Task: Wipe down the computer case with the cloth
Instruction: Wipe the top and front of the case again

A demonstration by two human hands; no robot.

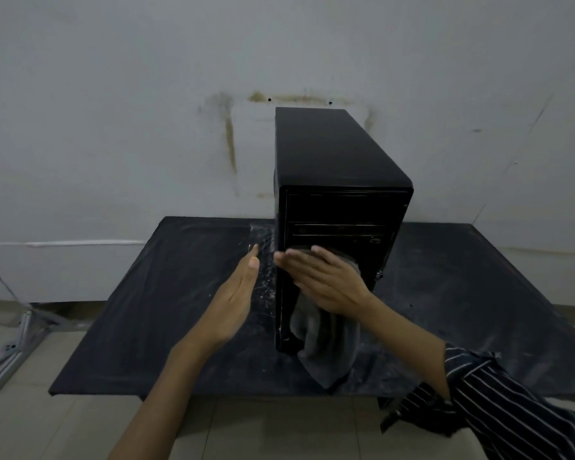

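Note:
A black computer case stands upright on a black table, its front panel facing me. A grey cloth hangs down the lower front of the case. My right hand lies flat with straight fingers on the cloth's upper part, pressing it against the front panel. My left hand hovers open just left of the case, fingers straight, palm turned toward the case's left side. It holds nothing, and whether it touches the case is unclear.
The table top carries pale dust smears left of the case. A stained grey wall rises right behind the table. A folded metal stand lies on the tiled floor at the left.

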